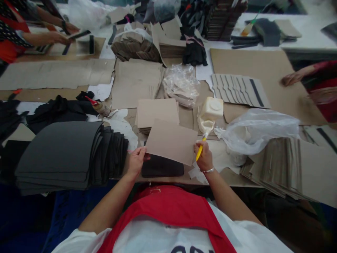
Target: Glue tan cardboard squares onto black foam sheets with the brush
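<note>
A tan cardboard sheet [172, 140] is held tilted between both hands, over a black padded piece [162, 166] at the table's front edge. My left hand [137, 160] pinches the sheet's left corner. At its right edge, my right hand [204, 155] is closed round a yellow-handled brush [201, 150] and also touches the sheet. The brush's tip points away, toward a glue-smeared cream container [212, 108]. Just behind the held sheet lies a stack of similar cardboard sheets [158, 111].
Dark grey padded pieces [60, 151] are piled at the left. A clear plastic bag [260, 128] and upright cardboard pieces [279, 161] stand at the right. A red-tipped bottle [98, 106] lies left of centre. Other people's hands work at the far left and right.
</note>
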A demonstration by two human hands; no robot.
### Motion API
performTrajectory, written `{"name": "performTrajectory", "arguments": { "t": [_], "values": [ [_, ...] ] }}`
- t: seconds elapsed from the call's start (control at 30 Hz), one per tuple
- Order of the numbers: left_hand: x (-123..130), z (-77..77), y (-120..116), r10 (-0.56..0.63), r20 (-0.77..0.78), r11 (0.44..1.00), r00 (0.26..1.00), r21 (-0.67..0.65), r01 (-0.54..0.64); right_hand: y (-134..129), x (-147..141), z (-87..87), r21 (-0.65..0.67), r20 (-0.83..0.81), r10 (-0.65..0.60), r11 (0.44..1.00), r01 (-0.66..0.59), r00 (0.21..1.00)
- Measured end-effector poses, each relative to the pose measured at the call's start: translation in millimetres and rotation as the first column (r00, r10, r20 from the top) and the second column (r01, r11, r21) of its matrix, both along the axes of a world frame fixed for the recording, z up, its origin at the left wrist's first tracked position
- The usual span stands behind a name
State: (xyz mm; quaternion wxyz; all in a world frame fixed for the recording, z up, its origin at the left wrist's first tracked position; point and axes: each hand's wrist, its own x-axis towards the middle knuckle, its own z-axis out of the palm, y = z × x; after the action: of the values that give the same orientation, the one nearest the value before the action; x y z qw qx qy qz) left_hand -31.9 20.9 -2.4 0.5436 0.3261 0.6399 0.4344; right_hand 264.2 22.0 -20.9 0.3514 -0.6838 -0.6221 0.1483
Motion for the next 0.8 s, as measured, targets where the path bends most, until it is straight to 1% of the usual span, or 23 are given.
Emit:
{"name": "performTrajectory", "arguments": {
  "t": [0.07,0.13,0.2,0.27,0.33,0.43,0.53,0.6,0.7,0.8],
  "values": [
    [-9,-20.5,-19,-0.133,-0.181,0.990,0.974,-0.075,0.121,-14,3,-18.9,-0.051,0.070,0.064,0.997,-0.061,0.996],
    [-17,-36.9,-34,-0.255,-0.356,0.967,0.899,-0.105,0.233,-23,1,-36.4,-0.087,0.104,0.123,0.990,-0.114,0.987],
    [-25,-49.5,-44,-0.325,-0.497,0.943,0.805,-0.103,0.317,-25,-4,-51.0,-0.105,0.125,0.166,0.983,-0.153,0.978],
    [-31,-59.2,-50,-0.365,-0.563,0.925,0.742,-0.129,0.358,-22,-10,-62.7,-0.115,0.139,0.195,0.977,-0.180,0.971],
    [-37,-67.0,-52,-0.399,-0.565,0.915,0.722,-0.191,0.356,-18,-16,-72.0,-0.138,0.146,0.212,0.972,-0.193,0.966],
    [-42,-75.3,-54,-0.430,-0.555,0.903,0.712,-0.268,0.337,-11,-23,-83.0,-0.208,0.160,0.223,0.960,-0.188,0.962],
    [-42,-80.6,-53,-0.438,-0.557,0.899,0.706,-0.288,0.330,-8,-27,-90.7,-0.288,0.181,0.231,0.942,-0.173,0.956],
    [-42,-83.1,-52,-0.436,-0.551,0.899,0.711,-0.297,0.321,-7,-30,-94.1,-0.313,0.192,0.224,0.937,-0.157,0.955],
    [-43,-86.0,-49,-0.435,-0.520,0.897,0.735,-0.318,0.306,-6,-34,-97.1,-0.297,0.210,0.189,0.947,-0.121,0.959],
    [-44,-87.5,-46,-0.440,-0.491,0.893,0.752,-0.332,0.305,-6,-36,-98.8,-0.245,0.204,0.172,0.962,-0.120,0.964]
  ]
}}
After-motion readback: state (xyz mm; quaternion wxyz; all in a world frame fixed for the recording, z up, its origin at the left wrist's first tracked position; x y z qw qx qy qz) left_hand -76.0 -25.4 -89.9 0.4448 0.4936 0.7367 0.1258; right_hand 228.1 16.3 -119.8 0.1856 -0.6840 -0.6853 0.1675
